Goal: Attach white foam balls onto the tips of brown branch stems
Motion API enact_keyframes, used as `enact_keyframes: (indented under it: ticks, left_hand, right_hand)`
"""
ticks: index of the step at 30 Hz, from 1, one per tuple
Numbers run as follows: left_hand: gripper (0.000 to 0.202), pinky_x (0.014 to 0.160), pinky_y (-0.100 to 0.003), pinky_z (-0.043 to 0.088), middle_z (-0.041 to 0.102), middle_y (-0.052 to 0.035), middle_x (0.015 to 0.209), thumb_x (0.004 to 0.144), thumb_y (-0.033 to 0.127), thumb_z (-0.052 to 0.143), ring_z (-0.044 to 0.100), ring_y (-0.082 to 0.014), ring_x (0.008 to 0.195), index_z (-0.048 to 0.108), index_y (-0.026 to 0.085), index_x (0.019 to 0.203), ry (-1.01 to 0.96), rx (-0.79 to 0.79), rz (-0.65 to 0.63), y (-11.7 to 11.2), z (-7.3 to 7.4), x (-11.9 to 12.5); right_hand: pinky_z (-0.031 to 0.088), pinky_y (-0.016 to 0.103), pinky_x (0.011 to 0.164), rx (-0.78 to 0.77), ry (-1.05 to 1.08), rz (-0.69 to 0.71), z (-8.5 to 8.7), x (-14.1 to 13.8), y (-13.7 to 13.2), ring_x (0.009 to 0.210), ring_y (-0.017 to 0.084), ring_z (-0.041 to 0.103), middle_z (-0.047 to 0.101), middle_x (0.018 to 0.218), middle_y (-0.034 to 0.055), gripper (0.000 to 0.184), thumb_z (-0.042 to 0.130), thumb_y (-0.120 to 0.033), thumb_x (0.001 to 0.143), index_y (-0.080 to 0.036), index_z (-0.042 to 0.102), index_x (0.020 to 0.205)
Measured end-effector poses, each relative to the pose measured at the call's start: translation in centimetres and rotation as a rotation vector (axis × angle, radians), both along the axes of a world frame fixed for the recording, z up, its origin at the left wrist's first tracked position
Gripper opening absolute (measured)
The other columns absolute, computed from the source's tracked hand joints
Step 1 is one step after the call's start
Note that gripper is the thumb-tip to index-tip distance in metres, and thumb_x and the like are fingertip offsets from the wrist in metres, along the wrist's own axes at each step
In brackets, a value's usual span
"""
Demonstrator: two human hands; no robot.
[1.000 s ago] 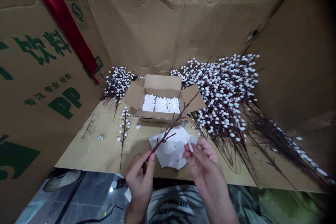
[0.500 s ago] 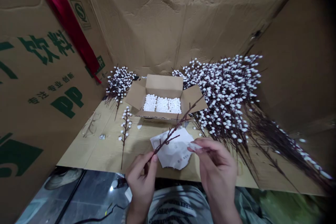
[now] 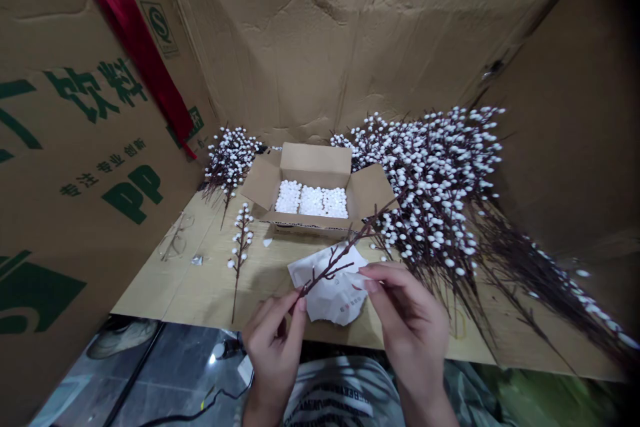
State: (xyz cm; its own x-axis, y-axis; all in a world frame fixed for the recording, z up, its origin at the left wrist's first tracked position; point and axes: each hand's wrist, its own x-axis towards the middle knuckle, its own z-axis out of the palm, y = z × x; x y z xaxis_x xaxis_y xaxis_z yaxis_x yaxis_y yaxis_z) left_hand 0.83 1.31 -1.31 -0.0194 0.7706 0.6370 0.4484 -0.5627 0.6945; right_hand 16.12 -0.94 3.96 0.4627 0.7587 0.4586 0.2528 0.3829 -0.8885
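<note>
My left hand (image 3: 276,340) pinches the lower end of a bare brown artificial twig (image 3: 334,265), which slants up and right with no berries on it. In my right hand (image 3: 413,320), thumb and forefinger press together on a small white scrap (image 3: 356,279), perhaps paper; its exact kind is unclear. Beneath both hands lies a crumpled white paper sheet (image 3: 325,310) with a little print. Behind the twig stands an open cardboard box (image 3: 316,155) holding white foam berries (image 3: 313,200) in three groups. One twig with white berries (image 3: 243,240) lies left of the paper.
A large pile of white-berried branches (image 3: 435,173) fills the right side, with bare stems (image 3: 520,260) beyond. A smaller bunch (image 3: 231,157) lies back left, near eyeglasses (image 3: 175,240). Cardboard walls (image 3: 280,47) enclose the table, and a red ribbon (image 3: 135,40) hangs at left.
The twig and my left hand have shifted slightly right and up. My right fingers have turned a little, still pinching the white scrap. The whole view has moved slightly.
</note>
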Motion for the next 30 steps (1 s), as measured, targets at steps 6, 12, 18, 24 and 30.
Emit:
enact_keyframes:
  ticks: [6, 12, 18, 24, 30]
  left_hand:
    - [0.013, 0.044, -0.023, 0.040, 0.059, 0.0028, 0.054, 0.082, 0.014, 0.064, 0.048, -0.0103, 0.044, 0.073, 0.017, 0.091, 0.018, 0.001, 0.019, -0.04, -0.05, -0.11]
    - [0.014, 0.045, -0.023, 0.039, 0.059, 0.0031, 0.056, 0.081, 0.012, 0.065, 0.047, -0.0100, 0.045, 0.072, 0.017, 0.091, 0.028, 0.010, 0.008, -0.12, -0.16, -0.17]
    - [0.013, 0.046, -0.023, 0.039, 0.058, 0.0030, 0.056, 0.081, 0.011, 0.065, 0.047, -0.0099, 0.045, 0.072, 0.015, 0.091, 0.030, 0.000, 0.008, -0.13, -0.20, -0.20]
    - [0.013, 0.045, -0.023, 0.040, 0.059, 0.0025, 0.056, 0.081, 0.013, 0.065, 0.048, -0.0107, 0.045, 0.073, 0.016, 0.091, 0.023, -0.012, 0.010, -0.12, -0.06, -0.06]
    - [0.012, 0.045, -0.023, 0.039, 0.058, 0.0028, 0.055, 0.082, 0.014, 0.065, 0.048, -0.0106, 0.045, 0.073, 0.017, 0.090, 0.022, -0.021, 0.016, -0.17, -0.29, -0.22]
  right_hand:
    - [0.051, 0.021, 0.059, -0.010, 0.016, 0.012, 0.15, -0.25, 0.00, 0.074, 0.015, 0.063, 0.067, 0.080, 0.0027, 0.015, 0.060, -0.013, 0.084, -0.023, 0.070, 0.085]
    - [0.051, 0.020, 0.064, 0.005, 0.005, 0.031, 0.18, -0.30, 0.04, 0.077, 0.014, 0.062, 0.066, 0.081, 0.0016, 0.018, 0.059, -0.011, 0.085, -0.025, 0.070, 0.087]
    - [0.051, 0.020, 0.063, 0.010, -0.015, 0.028, 0.08, -0.30, 0.07, 0.077, 0.014, 0.062, 0.067, 0.082, 0.0016, 0.019, 0.059, -0.011, 0.085, -0.025, 0.070, 0.087]
    - [0.052, 0.022, 0.061, 0.011, 0.000, 0.032, -0.01, -0.27, 0.07, 0.076, 0.016, 0.063, 0.067, 0.080, 0.0032, 0.016, 0.060, -0.012, 0.084, -0.024, 0.071, 0.085]
    - [0.055, 0.023, 0.054, -0.046, 0.363, -0.017, -0.24, -0.23, 0.27, 0.062, 0.014, 0.063, 0.067, 0.075, 0.0029, 0.004, 0.070, -0.024, 0.077, -0.021, 0.071, 0.079]
